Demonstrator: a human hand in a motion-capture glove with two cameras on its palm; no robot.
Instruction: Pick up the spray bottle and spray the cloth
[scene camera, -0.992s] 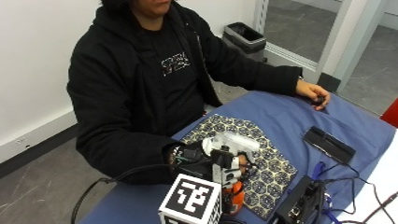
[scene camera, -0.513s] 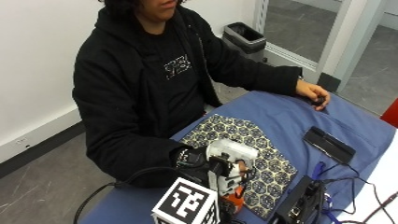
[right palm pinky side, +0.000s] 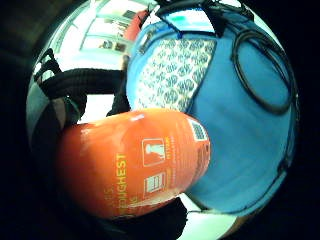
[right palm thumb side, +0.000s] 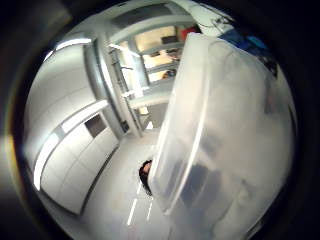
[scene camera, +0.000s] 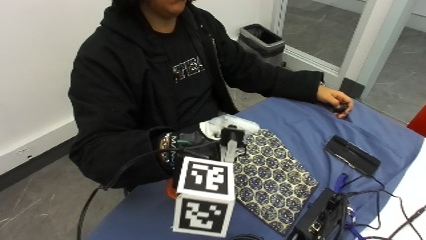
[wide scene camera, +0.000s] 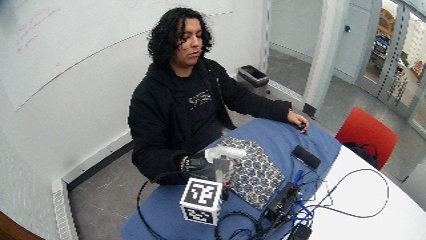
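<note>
My gloved right hand (scene camera: 185, 149) grips the spray bottle around its neck and holds it up off the blue table (scene camera: 299, 125), at the near left of the cloth. The bottle's white spray head (scene camera: 225, 125) shows above the glove, and a sliver of its orange body (scene camera: 171, 188) shows below. The orange body (right palm pinky side: 135, 160) fills the little finger side palm view, with the cloth (right palm pinky side: 175, 75) beyond it. The translucent spray head (right palm thumb side: 230, 135) fills the thumb side palm view. The dark patterned cloth (scene camera: 274, 180) lies flat on the table. In the wide outside view the hand (wide scene camera: 196, 164) and spray head (wide scene camera: 224, 152) hang beside the cloth (wide scene camera: 254, 171).
The person's bare left hand (scene camera: 335, 100) rests at the table's far edge. A flat black device (scene camera: 353, 155) lies right of the cloth, and a black box with cables (scene camera: 323, 220) sits at the front. A cable loop (right palm pinky side: 265, 70) lies on the table. A bin (scene camera: 263, 40) stands behind.
The hand has raised the spray bottle and drawn it back toward the person, off the cloth's near corner. The cloth and the bare left hand have stayed put.
</note>
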